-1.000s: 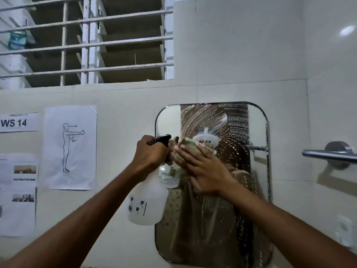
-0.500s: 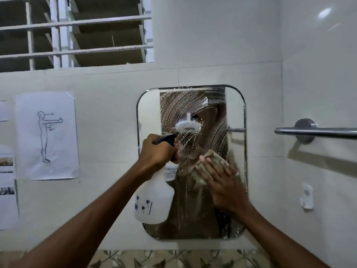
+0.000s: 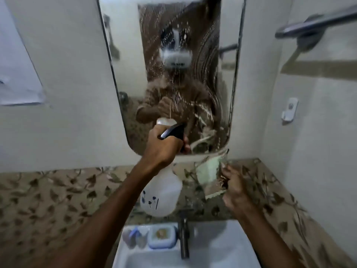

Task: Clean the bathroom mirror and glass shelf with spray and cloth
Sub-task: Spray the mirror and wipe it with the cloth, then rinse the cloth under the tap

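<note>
While the left hand (image 3: 161,149) holds the spray bottle (image 3: 161,192) up in front of the lower edge of the mirror (image 3: 123,78), its fingers are curled round the bottle's neck and the black trigger head (image 3: 172,130), and the translucent white body hangs below the fist, above the basin. The mirror is fixed to the pale tiled wall, and its glass is streaked with wiped arcs and spotted with spray droplets, thickest across the middle and the right side. Below the mirror's right corner the right hand (image 3: 234,187) is just beside the green cloth (image 3: 207,170), which shows blurred against the leaf-patterned tile band (image 3: 58,192); the fingers look loosely bent, but the blur leaves it unclear whether they pinch the cloth or only touch it. A glass shelf cannot be made out with certainty in that smeared area. Beneath the hands stands a white washbasin (image 3: 228,246) with a dark metal tap (image 3: 184,235) at its back edge. Left of the tap, on the basin rim, sit a blue soap dish (image 3: 162,236) and some small items too blurred to name. A metal towel bar (image 3: 316,22) is mounted on the right wall, with a small white hook (image 3: 289,109) below it. A sheet of paper (image 3: 17,74) hangs on the wall at far left.
</note>
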